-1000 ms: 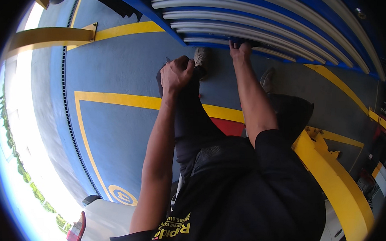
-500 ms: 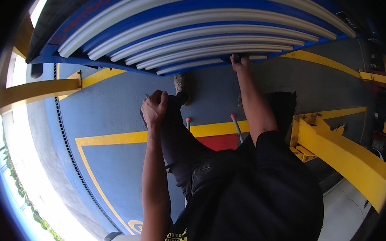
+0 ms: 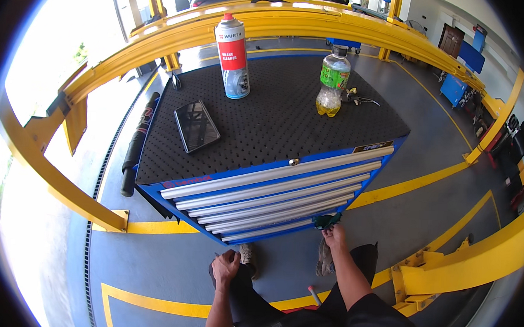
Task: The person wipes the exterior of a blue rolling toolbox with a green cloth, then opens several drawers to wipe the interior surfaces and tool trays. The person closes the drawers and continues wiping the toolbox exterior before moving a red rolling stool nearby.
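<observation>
A blue tool cabinet (image 3: 272, 192) with long silver drawer handles stands in front of me under a black perforated top mat (image 3: 269, 129). At its lowest drawer, near the right end, my right hand (image 3: 334, 235) is closed on a dark green crumpled thing (image 3: 326, 220), whose kind I cannot make out. My left hand (image 3: 226, 266) lies on my left knee with its fingers curled. Something small and thin pokes out by its fingers, too small to name.
On the mat are a spray can (image 3: 234, 60), a phone (image 3: 197, 125), a small bottle with yellow liquid (image 3: 332, 87) and some keys (image 3: 352, 97). A black bar-shaped tool (image 3: 139, 146) hangs at the cabinet's left side. Yellow lift arms (image 3: 469, 248) surround the cabinet.
The view has tipped up and back, bringing the cabinet top into sight. The dark green thing at my right hand now shows more plainly. My left hand stays on the knee.
</observation>
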Demonstrator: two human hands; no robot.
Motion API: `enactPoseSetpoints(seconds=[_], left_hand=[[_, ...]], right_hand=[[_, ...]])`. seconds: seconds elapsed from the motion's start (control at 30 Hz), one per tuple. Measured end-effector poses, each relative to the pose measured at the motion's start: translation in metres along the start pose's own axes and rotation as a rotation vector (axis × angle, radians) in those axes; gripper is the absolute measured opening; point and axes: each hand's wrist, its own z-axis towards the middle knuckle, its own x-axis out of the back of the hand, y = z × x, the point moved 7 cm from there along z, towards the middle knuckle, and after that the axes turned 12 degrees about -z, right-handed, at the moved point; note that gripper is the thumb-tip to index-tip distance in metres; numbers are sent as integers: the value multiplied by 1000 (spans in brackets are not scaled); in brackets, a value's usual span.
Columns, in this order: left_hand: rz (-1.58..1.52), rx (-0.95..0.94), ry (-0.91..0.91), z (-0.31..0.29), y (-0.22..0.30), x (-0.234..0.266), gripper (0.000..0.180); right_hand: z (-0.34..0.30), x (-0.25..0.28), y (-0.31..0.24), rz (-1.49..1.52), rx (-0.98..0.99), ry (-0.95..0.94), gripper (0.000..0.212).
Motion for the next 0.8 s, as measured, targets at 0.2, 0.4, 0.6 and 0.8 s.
enactPoseSetpoints(seconds=[0.2,0.4,0.6,0.8], left_hand=[[125,107,-36,-11,-24,10,43],[105,113,5,-18,-31,22,43],[74,94,-10,-18,-22,25,42],[88,93,-4,-21,-12,14,41]], right_hand=[[-93,-143,-69,-232,374,-89,7],[-137,-229,-24,-443,525,15,18],[-139,-201,-42,-1224,1371,433,33],[-167,-192,-61,-1234,1219,522,33]])
